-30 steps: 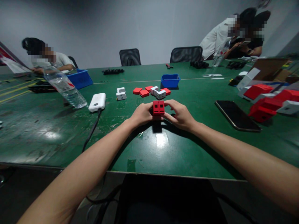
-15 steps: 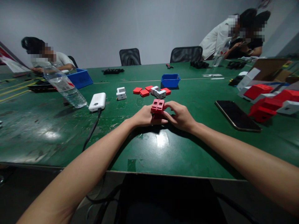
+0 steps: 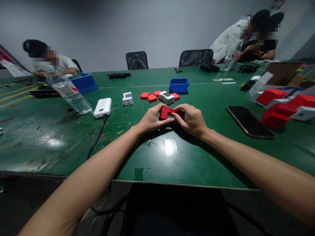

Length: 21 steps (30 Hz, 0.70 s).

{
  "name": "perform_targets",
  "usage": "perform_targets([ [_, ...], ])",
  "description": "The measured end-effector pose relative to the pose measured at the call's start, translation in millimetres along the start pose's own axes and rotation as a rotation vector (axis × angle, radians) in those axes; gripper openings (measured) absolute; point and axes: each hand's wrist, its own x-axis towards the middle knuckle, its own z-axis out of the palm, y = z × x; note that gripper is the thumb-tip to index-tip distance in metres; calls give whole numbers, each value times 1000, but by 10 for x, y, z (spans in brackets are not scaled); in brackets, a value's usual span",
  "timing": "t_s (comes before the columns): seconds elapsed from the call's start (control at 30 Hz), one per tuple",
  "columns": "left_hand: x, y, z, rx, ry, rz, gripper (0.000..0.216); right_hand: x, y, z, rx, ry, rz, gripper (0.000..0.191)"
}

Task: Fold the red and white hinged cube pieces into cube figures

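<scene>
Both hands hold a red plastic block (image 3: 163, 113) just above the green table (image 3: 157, 164). My left hand (image 3: 152, 118) is closed on its left side, thumb below and fingers behind. On the other side my right hand (image 3: 193, 119) pinches its right part between thumb and fingers. The fingers partly cover the block, and whether it is one piece or two joined ones I cannot tell. Just beyond the hands lie several flat red pieces (image 3: 152, 98) and white notched blocks (image 3: 169, 99). Another white block (image 3: 127, 99) sits further left.
A white power bank (image 3: 102, 107) with a black cable and a tilted water bottle (image 3: 70, 93) are at left. Behind the pieces stands a small blue bin (image 3: 179, 85). A phone (image 3: 248, 122) and stacked red and white blocks (image 3: 277, 113) lie at right. Other people sit across the table.
The red block has been turned: its face with two openings no longer shows, and its side does. My right hand has shifted its grip, fingers now around the right part.
</scene>
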Motion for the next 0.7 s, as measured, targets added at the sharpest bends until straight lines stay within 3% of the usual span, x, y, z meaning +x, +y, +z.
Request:
perform_targets([
  [0.13, -7, -58, 15, 92, -24, -61, 48, 5, 1, 6, 2, -19, -1, 12],
  [0.3, 0, -85, 7, 172, 27, -105, 47, -4, 25, 43, 61, -21, 25, 47],
  [0.4, 2, -100, -15, 207, 57, -127, 47, -22, 86, 84, 38, -72, 29, 58],
  [0.57, 6, -103, -20, 202, 67, -123, 47, -48, 186, 112, 13, -150, 23, 47],
  [0.7, 11, -74, -4, 144, 86, -81, 46, -53, 186, 104, 12, -103, 19, 45],
])
